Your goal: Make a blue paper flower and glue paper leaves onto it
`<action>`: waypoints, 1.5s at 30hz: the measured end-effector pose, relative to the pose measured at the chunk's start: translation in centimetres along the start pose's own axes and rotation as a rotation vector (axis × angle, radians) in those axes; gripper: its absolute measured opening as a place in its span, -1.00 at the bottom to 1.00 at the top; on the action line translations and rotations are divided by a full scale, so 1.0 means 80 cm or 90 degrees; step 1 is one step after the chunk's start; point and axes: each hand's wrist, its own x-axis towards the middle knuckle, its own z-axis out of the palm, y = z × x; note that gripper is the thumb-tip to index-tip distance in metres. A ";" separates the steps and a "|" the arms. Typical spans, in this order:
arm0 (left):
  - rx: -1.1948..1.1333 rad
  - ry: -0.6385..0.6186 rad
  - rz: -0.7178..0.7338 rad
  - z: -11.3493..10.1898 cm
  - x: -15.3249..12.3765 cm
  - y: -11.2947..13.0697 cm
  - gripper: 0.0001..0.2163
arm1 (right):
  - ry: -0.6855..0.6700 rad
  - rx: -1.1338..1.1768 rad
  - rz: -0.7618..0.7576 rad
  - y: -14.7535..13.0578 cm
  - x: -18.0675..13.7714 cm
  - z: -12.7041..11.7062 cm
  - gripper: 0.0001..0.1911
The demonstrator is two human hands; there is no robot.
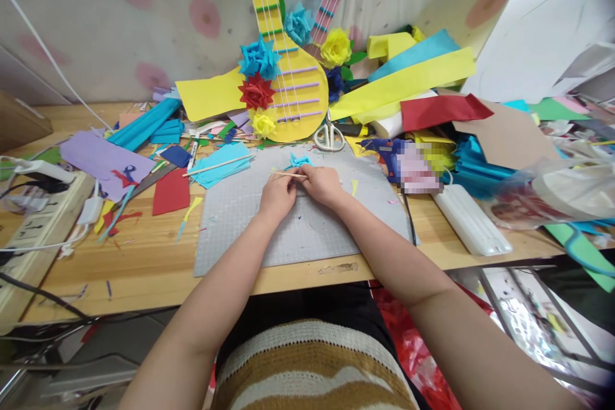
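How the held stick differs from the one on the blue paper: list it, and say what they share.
The held stick is in the fingers over the gray mat; the loose stick lies across the blue paper, untouched.
In the picture, the held stick dips slightly toward the right; the loose stick rises that way.
Less of the held stick shows than of the loose stick.
Both are thin, straight and pale.

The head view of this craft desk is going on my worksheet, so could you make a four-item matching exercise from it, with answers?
1. Left hand and right hand
2. Scissors
3. Red paper flower
4. Power strip

A. Between a blue flower and a yellow flower
B. At the desk's left end
C. At a thin stick, over the grey cutting mat
D. By the mat's far edge

Pairs: 1-C, 2-D, 3-A, 4-B
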 end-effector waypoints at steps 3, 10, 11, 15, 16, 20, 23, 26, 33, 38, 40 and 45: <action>0.003 -0.007 0.011 -0.003 -0.001 -0.005 -0.67 | 0.003 0.003 0.001 0.001 -0.004 0.000 -0.61; -0.032 -0.007 0.009 -0.003 -0.001 -0.006 -0.68 | 0.011 0.000 -0.013 0.009 -0.009 0.001 -0.60; -0.040 -0.011 0.003 -0.003 -0.001 -0.005 -0.66 | 0.008 0.002 -0.015 0.009 -0.010 0.000 -0.59; -0.065 -0.027 -0.034 -0.006 0.000 -0.004 -0.64 | -0.007 -0.011 -0.023 0.005 -0.012 -0.001 -0.63; -0.072 -0.029 -0.043 -0.005 0.000 -0.004 -0.64 | -0.006 -0.015 -0.020 0.004 -0.012 0.000 -0.66; -0.101 -0.026 -0.060 -0.003 -0.001 -0.006 -0.62 | 0.003 -0.009 -0.012 0.002 -0.011 0.001 -0.72; -0.099 -0.027 -0.033 -0.003 -0.002 -0.007 -0.59 | 0.005 -0.005 -0.041 0.003 -0.007 0.000 -0.69; -0.090 -0.022 0.007 -0.006 -0.001 -0.011 -0.59 | 0.003 -0.016 -0.085 0.005 -0.002 -0.002 -0.69; -0.094 -0.059 0.068 -0.010 0.005 -0.025 -0.68 | -0.022 -0.005 -0.121 0.005 -0.006 -0.007 -0.67; -0.073 -0.102 0.040 -0.012 0.007 -0.018 -0.59 | 0.013 0.029 -0.109 0.012 -0.010 -0.014 -0.68; -0.059 -0.113 0.034 -0.012 0.008 -0.014 -0.59 | 0.018 0.034 -0.090 0.019 -0.011 -0.017 -0.70; -0.008 -0.101 0.039 -0.009 0.009 -0.008 -0.76 | -0.051 0.063 -0.117 0.030 -0.011 -0.022 -0.58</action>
